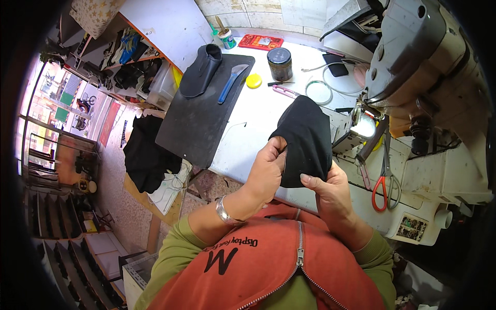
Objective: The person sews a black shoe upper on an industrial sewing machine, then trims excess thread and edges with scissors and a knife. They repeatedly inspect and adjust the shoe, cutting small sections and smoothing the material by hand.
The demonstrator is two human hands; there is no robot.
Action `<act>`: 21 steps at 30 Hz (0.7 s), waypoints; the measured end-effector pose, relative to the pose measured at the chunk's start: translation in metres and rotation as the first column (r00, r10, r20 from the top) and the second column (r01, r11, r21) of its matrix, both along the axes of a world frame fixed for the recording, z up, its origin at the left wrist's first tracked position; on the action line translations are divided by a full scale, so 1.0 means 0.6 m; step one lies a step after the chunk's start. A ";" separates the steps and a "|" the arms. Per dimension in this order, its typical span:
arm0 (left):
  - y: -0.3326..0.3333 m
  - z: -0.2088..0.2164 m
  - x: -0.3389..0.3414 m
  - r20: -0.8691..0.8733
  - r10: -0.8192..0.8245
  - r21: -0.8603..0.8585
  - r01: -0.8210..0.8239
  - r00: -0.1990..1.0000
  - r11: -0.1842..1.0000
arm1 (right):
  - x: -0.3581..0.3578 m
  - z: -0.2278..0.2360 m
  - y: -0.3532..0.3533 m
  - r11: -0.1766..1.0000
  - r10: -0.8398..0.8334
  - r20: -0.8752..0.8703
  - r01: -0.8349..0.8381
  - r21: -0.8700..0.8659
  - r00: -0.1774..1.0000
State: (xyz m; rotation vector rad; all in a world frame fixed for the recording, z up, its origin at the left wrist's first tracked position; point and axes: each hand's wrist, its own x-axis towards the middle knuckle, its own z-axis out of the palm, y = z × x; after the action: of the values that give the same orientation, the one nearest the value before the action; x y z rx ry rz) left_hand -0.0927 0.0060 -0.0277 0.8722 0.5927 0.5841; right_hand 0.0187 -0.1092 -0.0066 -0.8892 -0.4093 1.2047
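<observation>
A black, curved piece of cloth [308, 139], shaped like a pouch or a shoe upper, is held up over the front of the white table. My left hand [269, 166] grips its left edge, the thumb pressed against the folded-in fingers. At the lower right corner my right hand [333, 190] pinches it, thumb on top and fingers hidden behind. Whether the cloth has an opening underneath I cannot tell. Just right of it, a small lamp [366, 126] shines by the sewing machine [403, 62].
On a dark cutting mat [186, 121] lie a black shoe upper [199, 75] and a blue-handled knife [231, 85]. Behind are a yellow lid [253, 80], a dark jar [280, 64] and a red packet [260, 42]. Red-handled scissors [380, 194] lie right. Black fabric [147, 155] hangs left.
</observation>
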 end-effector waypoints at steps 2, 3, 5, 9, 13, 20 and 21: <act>0.001 -0.004 -0.003 0.020 -0.009 0.011 0.009 1.000 1.000 | -0.002 0.002 -0.001 1.000 -0.010 0.024 0.010 0.008 1.000; 0.002 -0.008 -0.004 0.030 -0.011 0.019 0.011 0.999 1.000 | -0.002 0.005 -0.001 1.000 -0.014 0.045 0.014 0.017 0.999; 0.001 -0.003 -0.005 0.048 -0.007 0.009 0.007 0.999 1.000 | -0.001 0.006 -0.002 1.000 0.009 0.032 -0.010 0.029 0.999; -0.005 0.018 -0.008 0.063 -0.032 -0.050 0.035 0.998 0.998 | 0.018 -0.004 0.000 0.984 0.171 -0.096 -0.165 0.066 0.981; -0.004 0.018 -0.012 0.086 -0.071 -0.059 0.076 0.994 0.995 | 0.026 -0.013 0.001 0.956 0.281 -0.176 -0.260 0.132 0.943; 0.006 0.009 -0.002 -0.080 0.013 -0.014 -0.014 0.997 1.000 | 0.016 -0.010 0.006 0.992 0.123 -0.087 -0.122 0.012 0.989; 0.010 0.007 -0.009 -0.076 -0.010 0.006 0.011 0.997 1.000 | 0.015 -0.015 0.005 0.992 0.128 -0.113 -0.128 0.010 0.985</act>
State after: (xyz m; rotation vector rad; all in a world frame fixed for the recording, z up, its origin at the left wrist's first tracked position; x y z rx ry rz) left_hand -0.0980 0.0118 -0.0233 0.9063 0.6551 0.5453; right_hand 0.0278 -0.1059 -0.0155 -0.7973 -0.3805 1.3657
